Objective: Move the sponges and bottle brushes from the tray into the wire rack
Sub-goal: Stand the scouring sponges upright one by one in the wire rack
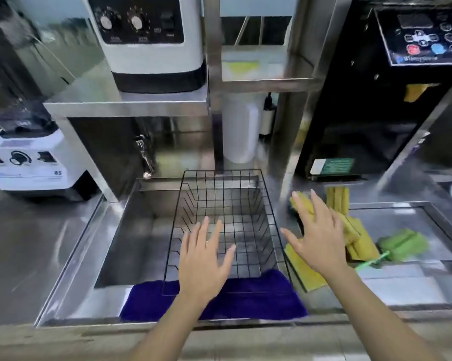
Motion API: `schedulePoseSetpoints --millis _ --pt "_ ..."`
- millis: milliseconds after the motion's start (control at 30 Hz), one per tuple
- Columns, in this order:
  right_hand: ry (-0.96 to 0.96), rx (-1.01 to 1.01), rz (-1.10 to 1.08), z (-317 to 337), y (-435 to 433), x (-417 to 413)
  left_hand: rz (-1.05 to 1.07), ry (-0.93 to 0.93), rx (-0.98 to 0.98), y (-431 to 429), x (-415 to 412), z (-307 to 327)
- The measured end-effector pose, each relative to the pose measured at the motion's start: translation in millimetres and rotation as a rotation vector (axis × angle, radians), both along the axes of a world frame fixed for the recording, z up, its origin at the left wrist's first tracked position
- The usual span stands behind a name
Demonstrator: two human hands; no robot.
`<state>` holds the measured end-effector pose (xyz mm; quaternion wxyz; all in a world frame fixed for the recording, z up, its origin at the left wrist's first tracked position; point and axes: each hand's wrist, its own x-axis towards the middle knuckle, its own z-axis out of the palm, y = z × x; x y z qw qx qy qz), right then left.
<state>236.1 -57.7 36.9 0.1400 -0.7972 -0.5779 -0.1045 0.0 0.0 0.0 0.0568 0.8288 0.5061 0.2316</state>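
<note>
A black wire rack (221, 178) stands in the steel sink (131, 230), its front edge resting on a blue cloth (258, 300); nothing lies in it. Right of the sink, a shallow steel tray (433, 230) holds several yellow sponges (360, 238) and a green bottle brush (402, 244) with a green handle. My left hand (204, 259) hovers flat over the rack's front part, fingers spread, holding nothing. My right hand (316, 235) hovers over the yellow sponges at the tray's left end, fingers spread and apart from them, hiding some of them.
A white blender (29, 162) stands on the left counter. A white machine (149, 43) sits on a steel shelf above the sink, with a tap (144, 157) below it. A black machine (376, 100) stands behind the tray. A white bottle (240, 131) stands behind the rack.
</note>
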Motion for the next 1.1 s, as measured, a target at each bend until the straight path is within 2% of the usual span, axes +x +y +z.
schedulePoseSetpoints --millis 33,133,200,367,433,533,600,667,767,900,1000,1067,1100 --pt "0.033 -0.083 -0.022 -6 -3 -1 -0.012 0.029 -0.023 -6 0 -4" --pt "-0.028 -0.219 -0.044 -33 -17 -3 -0.055 0.165 0.064 -27 -1 -26" --pt "0.038 -0.296 -0.011 -45 -22 -4 -0.058 0.234 0.073 -35 -3 -30" --pt "0.23 -0.255 0.019 -45 -22 3 -0.074 0.215 0.12 -34 -5 -30" --pt "0.323 -0.348 -0.006 -38 -22 4 -0.104 0.191 0.169 -35 -7 -33" --pt "0.334 -0.538 -0.035 -35 -20 7 -0.114 0.177 0.216 -34 -10 -40" --pt "0.365 -0.565 -0.069 -28 -18 7 -0.11 0.174 0.239 -33 -11 -44" --pt "0.479 -0.456 -0.143 -14 -12 8 -0.116 0.171 0.232 -33 -11 -45" --pt "0.652 -0.132 -0.276 25 2 4 -0.13 0.17 0.236 -33 -11 -46" --pt "0.813 0.298 -0.251 67 22 -5 -0.217 0.162 0.311 -31 -17 -51" --pt "1.029 0.316 -0.135 67 32 -26 -0.3 0.181 0.373 -29 -25 -53" --pt "1.18 0.189 0.002 52 36 -45 -0.31 0.197 0.384 -28 -29 -53" --pt "1.176 0.094 0.048 41 39 -54 -0.306 0.203 0.384 -28 -30 -52"
